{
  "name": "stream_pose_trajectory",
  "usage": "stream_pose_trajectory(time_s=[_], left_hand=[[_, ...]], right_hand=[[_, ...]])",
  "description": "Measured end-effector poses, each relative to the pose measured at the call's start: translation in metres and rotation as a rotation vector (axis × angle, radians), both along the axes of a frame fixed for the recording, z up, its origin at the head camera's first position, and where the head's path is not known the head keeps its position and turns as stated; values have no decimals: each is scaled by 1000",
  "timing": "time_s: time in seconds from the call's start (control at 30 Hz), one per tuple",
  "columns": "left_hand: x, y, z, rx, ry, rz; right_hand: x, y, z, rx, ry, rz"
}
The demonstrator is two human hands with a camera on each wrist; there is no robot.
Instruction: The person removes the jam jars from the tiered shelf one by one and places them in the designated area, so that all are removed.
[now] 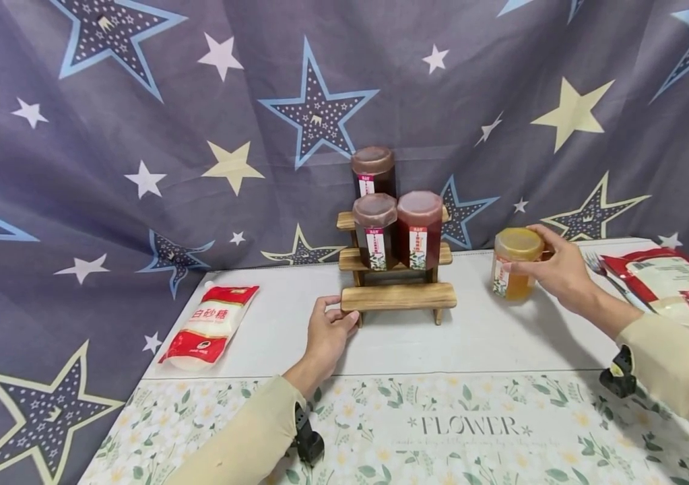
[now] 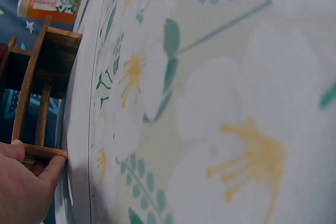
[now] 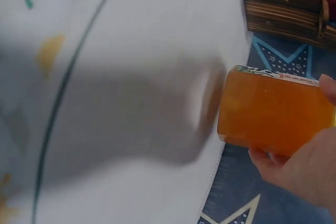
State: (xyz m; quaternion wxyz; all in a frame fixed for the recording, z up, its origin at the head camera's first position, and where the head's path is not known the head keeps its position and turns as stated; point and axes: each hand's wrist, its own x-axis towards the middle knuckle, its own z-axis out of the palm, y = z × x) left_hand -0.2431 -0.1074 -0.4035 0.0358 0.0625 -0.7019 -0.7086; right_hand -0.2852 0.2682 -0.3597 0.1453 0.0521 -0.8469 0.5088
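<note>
A small three-tier wooden display stand (image 1: 399,296) stands on the table. My left hand (image 1: 327,337) pinches the left end of its lowest step between thumb and fingers; the left wrist view shows this grip too. To the right of the stand, my right hand (image 1: 562,269) holds a jar of orange-yellow contents (image 3: 273,108) from its right side, fingers near the lid. The jar is roughly upright, its base close to the table over a shadow. A dark jar (image 1: 374,162) sits on the top step. Another dark jar (image 1: 376,229) and a red jar (image 1: 421,229) share the middle step.
A red-and-white sugar bag (image 1: 207,327) lies on the left of the table. On the right are a fork (image 1: 617,279) and a red-edged bag (image 1: 677,283). A star-patterned cloth (image 1: 259,121) hangs behind; a floral mat (image 1: 441,431) covers the front.
</note>
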Motion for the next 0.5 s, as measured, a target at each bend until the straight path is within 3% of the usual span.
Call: stream_pose_trajectory(time_s=[0.37,0.5], left_hand=[[5,-1,8,-24,5,-29],[0,-2,-1,-18,18,-14]], right_hand=[[3,0,-17,25,47,-29],[3,-2,-18,40,61,-42]])
